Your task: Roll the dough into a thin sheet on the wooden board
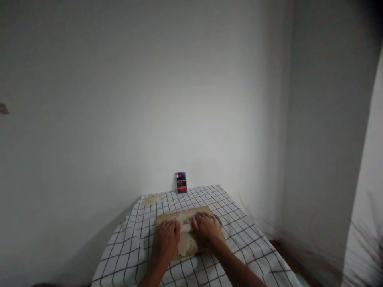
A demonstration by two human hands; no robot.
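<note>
A wooden board (200, 248) lies on the table in front of me, with pale, flattened dough (184, 244) on it. Across the dough runs a light, floury rolling pin (186, 228), seen only in the gap between my hands. My left hand (168, 234) is closed over its left part, fingers curled down. Over its right part my right hand (206, 227) is closed the same way. Both palms hide most of the pin.
A white checked cloth (125, 243) covers the table. A thin pale sheet of dough (152, 199) lies at the far left corner. A small dark pixelated upright object (181, 182) stands at the back edge, against the white wall (209, 99).
</note>
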